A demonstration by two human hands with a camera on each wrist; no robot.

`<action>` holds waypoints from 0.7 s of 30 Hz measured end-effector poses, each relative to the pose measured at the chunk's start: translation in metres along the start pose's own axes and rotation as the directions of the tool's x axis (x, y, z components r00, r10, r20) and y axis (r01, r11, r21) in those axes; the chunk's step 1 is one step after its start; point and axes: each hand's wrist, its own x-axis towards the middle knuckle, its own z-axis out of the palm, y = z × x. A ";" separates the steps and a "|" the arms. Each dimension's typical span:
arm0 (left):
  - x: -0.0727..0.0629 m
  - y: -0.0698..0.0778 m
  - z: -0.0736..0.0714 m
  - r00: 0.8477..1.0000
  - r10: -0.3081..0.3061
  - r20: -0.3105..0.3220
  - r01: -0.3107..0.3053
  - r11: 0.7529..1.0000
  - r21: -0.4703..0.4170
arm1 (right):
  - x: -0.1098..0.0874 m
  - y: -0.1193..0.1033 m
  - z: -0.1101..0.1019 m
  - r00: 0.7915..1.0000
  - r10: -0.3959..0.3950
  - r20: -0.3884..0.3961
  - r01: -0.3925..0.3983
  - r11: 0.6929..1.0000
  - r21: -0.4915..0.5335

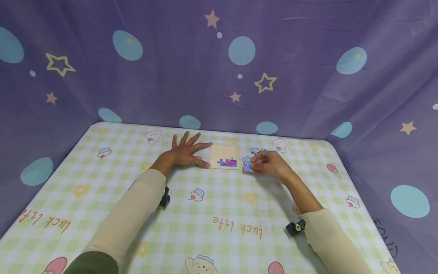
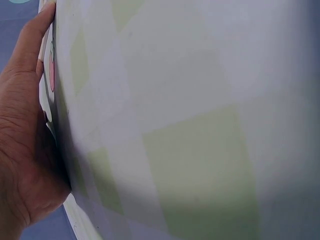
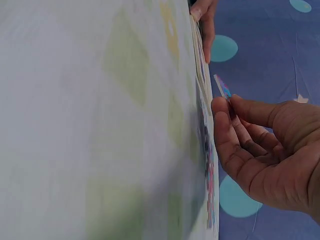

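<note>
A square, pale wooden puzzle tray lies toward the far side of the table. Joined pink and blue jigsaw pieces sit in its lower right corner. My left hand lies spread on the cloth to its left, thumb and forefinger tips at the tray's left edge. Just right of the tray, my right hand pinches a jigsaw piece between thumb and forefinger. In the right wrist view that piece is tilted above the table. More jigsaw pieces lie behind the right hand, which partly hides them.
A green and white checked cloth with printed cartoons covers the table. Behind its far edge hangs a purple curtain with stars and blue dots. Each wrist carries a small black camera, such as the right wrist camera.
</note>
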 end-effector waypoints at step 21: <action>0.001 -0.001 0.001 1.000 -0.014 0.007 0.014 1.000 -0.012 | -0.005 0.022 -0.019 0.997 0.076 0.010 -0.076 0.997 -0.030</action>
